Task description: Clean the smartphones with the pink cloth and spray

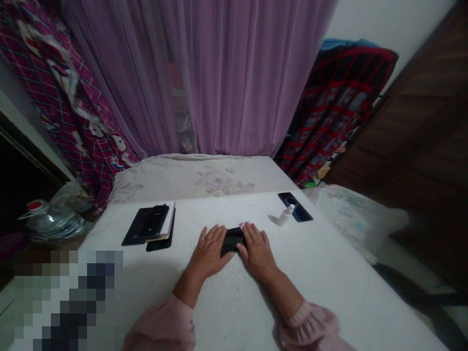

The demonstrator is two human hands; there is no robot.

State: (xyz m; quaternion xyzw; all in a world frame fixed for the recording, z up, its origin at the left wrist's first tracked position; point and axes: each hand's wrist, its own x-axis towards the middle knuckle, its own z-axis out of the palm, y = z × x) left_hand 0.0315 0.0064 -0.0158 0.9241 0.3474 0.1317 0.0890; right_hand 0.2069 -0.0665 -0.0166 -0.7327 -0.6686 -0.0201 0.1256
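A small black flat object (233, 240), whose kind I cannot make out, lies on the white table between my hands. My left hand (209, 249) rests on its left end, fingers stretched forward and thumb along the near edge. Over the right end lies my right hand (259, 251), flat, with its thumb on the black surface. A bit of something pink (242, 225) shows by the right fingertips. To the right stands a small white spray bottle (285, 215), beside a dark blue flat box or card (295, 207) with a ring on it.
On the left of the table (226, 312) a dark phone (157, 220) lies on a stack of white and black flat items (137, 226). Behind is a flowered cloth (175, 178) below purple curtains (234, 78). A large clear water bottle (54, 222) stands at the far left.
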